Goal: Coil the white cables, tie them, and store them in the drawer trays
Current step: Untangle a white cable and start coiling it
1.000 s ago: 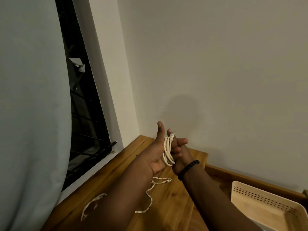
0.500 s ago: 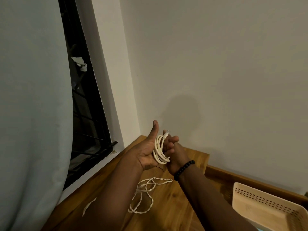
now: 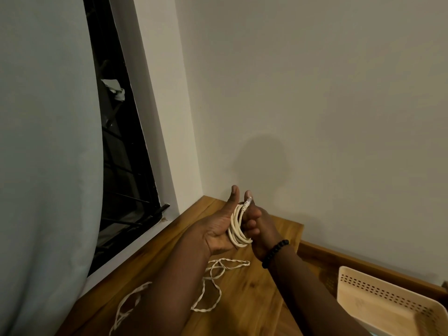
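A: How far has the person got with the coiling?

B: One white cable point(image 3: 238, 226) is wound into several loops, held up above the bench point(image 3: 254, 299). The left hand point(image 3: 218, 226) lies open under the loops, palm up, thumb raised, its fingers straight behind the coil. The right hand point(image 3: 254, 221) grips the coil from the other side, fingers point(image 3: 251, 224) curled round the strands, with the plug end sticking up by its thumb.

A: So that cable is coiled. Is it tied?

B: No tie shows around it. It looks like only the two hands keep the loops together, so tying seems the next step.

A: What would it be tied with?

B: Probably the twisted white cord point(image 3: 213, 282), which lies loose on the bench below the forearms, trailing toward the near left edge. Whether that is a tie or another cable to coil cannot be told.

A: And the storing?

B: Not begun for this cable. A pale tray point(image 3: 388, 287) with a perforated rim sits at the lower right, well apart from the hands. The part of it in view holds nothing.
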